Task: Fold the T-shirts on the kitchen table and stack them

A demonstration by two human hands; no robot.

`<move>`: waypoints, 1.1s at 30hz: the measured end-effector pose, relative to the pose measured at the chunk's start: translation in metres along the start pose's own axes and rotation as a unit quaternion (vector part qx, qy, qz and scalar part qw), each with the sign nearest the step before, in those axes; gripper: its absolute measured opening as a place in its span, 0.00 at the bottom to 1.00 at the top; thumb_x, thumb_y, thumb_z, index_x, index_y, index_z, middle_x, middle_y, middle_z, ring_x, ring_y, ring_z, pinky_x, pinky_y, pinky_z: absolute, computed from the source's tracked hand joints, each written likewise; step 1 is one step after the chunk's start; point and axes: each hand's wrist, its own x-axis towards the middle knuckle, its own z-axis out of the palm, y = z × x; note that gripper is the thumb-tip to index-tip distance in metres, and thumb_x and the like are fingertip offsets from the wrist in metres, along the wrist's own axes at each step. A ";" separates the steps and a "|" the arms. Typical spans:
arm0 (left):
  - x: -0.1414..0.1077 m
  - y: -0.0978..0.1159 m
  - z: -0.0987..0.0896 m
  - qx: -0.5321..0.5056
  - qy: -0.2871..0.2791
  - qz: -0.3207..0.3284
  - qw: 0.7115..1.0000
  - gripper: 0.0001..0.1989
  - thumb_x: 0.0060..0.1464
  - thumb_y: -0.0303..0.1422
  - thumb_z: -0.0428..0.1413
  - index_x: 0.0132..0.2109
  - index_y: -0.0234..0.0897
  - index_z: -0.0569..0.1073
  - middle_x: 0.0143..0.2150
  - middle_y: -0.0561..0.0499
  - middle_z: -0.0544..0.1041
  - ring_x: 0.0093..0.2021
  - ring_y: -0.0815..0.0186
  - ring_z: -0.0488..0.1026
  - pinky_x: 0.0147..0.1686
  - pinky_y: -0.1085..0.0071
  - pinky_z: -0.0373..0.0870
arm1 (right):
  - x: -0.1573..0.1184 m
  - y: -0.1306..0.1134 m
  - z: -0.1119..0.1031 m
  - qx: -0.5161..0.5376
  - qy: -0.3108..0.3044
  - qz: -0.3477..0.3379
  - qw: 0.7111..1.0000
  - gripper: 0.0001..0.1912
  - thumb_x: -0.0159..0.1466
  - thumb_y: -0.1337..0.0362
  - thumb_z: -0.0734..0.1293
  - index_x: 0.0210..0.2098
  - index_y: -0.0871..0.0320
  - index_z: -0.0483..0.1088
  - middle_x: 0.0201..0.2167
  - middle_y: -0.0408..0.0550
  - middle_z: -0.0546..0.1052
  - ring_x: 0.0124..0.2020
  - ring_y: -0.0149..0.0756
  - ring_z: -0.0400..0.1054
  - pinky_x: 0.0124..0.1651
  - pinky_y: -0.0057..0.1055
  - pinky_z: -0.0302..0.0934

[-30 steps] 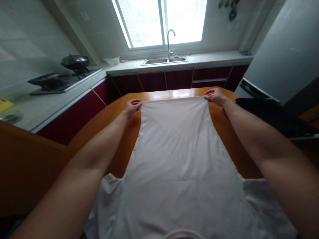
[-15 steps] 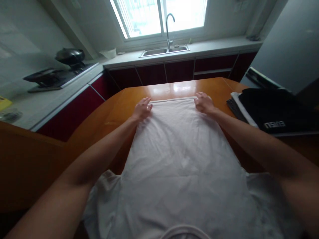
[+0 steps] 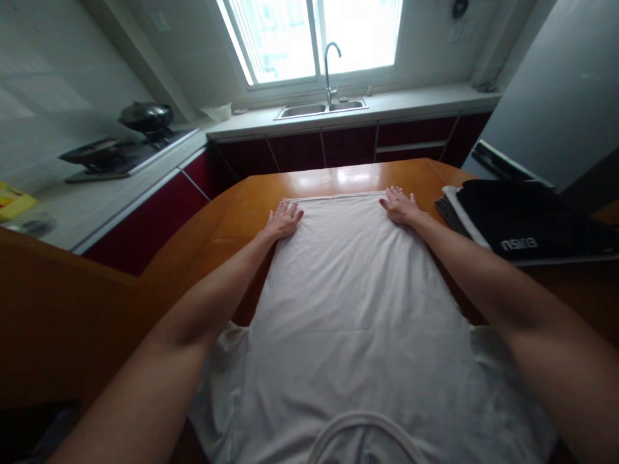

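Head view:
- Presses the left grip (image 3: 284, 220) palm down on the far left corner of the pale shirt (image 3: 358, 277), with fingers spread and slightly bent, pinching nothing.
- Presses the right grip (image 3: 399, 206) palm down on the far right corner, likewise with fingers spread and thumb out to the side, pinching nothing.
- Reaches both bare arms forward, one along each side of the shirt.
- Has the shirt laid out on the orange-brown wooden counter (image 3: 232, 225), with the hem (image 3: 338, 195) at the far end, near the counter's far edge, and the round collar (image 3: 362, 415) nearest the camera.
- Shows soft creases across the shirt, with the left sleeve (image 3: 222, 367) out to the left and the right sleeve (image 3: 507, 374) partly behind the right forearm.
- Shows at right, apart from the shirt, a pile of dark clothes (image 3: 532, 216) with a pale layer at its left edge and light lettering, too blurred to read.
- Shows at left a stove (image 3: 138, 154) bearing two dark pans, and nearer the camera a yellow packet (image 3: 14, 201).
- Shows beyond the counter a pale worktop (image 3: 411, 103) with a double sink (image 3: 322, 111) and a curved tap (image 3: 329, 74), below a bright window (image 3: 290, 38).
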 end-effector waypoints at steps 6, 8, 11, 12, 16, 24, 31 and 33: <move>-0.063 0.035 -0.017 0.009 0.048 0.091 0.995 0.33 0.69 0.47 0.42 0.73 0.36 0.52 0.75 0.38 0.47 0.75 0.50 0.40 0.69 0.43 0.40 | -0.057 -0.040 -0.029 0.013 0.124 -0.022 0.992 0.31 0.74 0.55 0.48 0.70 0.65 0.54 0.73 0.60 0.52 0.74 0.50 0.41 0.71 0.59 0.35; -0.110 0.048 -0.018 0.023 0.019 0.138 0.990 0.33 0.69 0.48 0.40 0.73 0.34 0.52 0.75 0.39 0.47 0.75 0.51 0.40 0.70 0.46 0.42 | -0.100 -0.053 -0.036 0.023 0.099 -0.039 0.994 0.30 0.73 0.56 0.49 0.69 0.65 0.55 0.73 0.60 0.53 0.74 0.50 0.42 0.71 0.58 0.39; -0.186 0.054 -0.013 0.056 -0.012 0.163 0.985 0.34 0.69 0.50 0.39 0.73 0.34 0.53 0.75 0.40 0.49 0.75 0.51 0.42 0.70 0.47 0.45 | -0.178 -0.060 -0.038 0.010 0.067 -0.075 0.995 0.29 0.72 0.59 0.51 0.70 0.64 0.55 0.72 0.58 0.54 0.73 0.47 0.44 0.71 0.54 0.42; -0.210 0.052 -0.011 0.069 -0.016 0.162 0.984 0.35 0.69 0.51 0.38 0.73 0.33 0.54 0.75 0.39 0.50 0.75 0.51 0.43 0.69 0.46 0.45 | -0.205 -0.059 -0.037 -0.001 0.061 -0.076 0.995 0.29 0.72 0.59 0.51 0.70 0.64 0.55 0.72 0.58 0.54 0.73 0.46 0.44 0.71 0.54 0.43; -0.281 0.029 -0.004 0.106 0.006 0.147 0.983 0.33 0.70 0.49 0.37 0.73 0.34 0.54 0.74 0.41 0.52 0.74 0.52 0.47 0.69 0.46 0.50 | -0.293 -0.036 -0.030 -0.054 0.067 -0.043 0.995 0.31 0.73 0.57 0.49 0.71 0.65 0.52 0.73 0.58 0.53 0.74 0.46 0.43 0.71 0.54 0.44; -0.339 -0.012 0.001 0.122 0.035 0.068 0.990 0.31 0.69 0.45 0.40 0.73 0.36 0.55 0.74 0.40 0.53 0.74 0.49 0.48 0.66 0.43 0.53 | -0.365 0.028 -0.017 -0.076 0.061 0.068 0.993 0.35 0.73 0.52 0.46 0.71 0.70 0.52 0.71 0.61 0.55 0.73 0.47 0.45 0.72 0.53 0.41; -0.331 0.020 -0.005 0.096 0.052 0.073 0.991 0.33 0.69 0.46 0.40 0.71 0.29 0.57 0.73 0.37 0.54 0.74 0.51 0.48 0.68 0.47 0.52 | -0.359 -0.010 -0.032 -0.063 0.070 0.001 0.996 0.34 0.73 0.54 0.48 0.71 0.68 0.52 0.73 0.60 0.50 0.74 0.47 0.39 0.71 0.54 0.39; -0.325 0.035 -0.005 0.093 0.045 0.086 0.991 0.33 0.69 0.46 0.40 0.71 0.28 0.56 0.74 0.37 0.53 0.74 0.53 0.47 0.69 0.50 0.51 | -0.355 -0.030 -0.032 -0.054 0.046 -0.040 0.997 0.33 0.73 0.54 0.49 0.71 0.67 0.52 0.74 0.58 0.48 0.74 0.46 0.38 0.72 0.52 0.38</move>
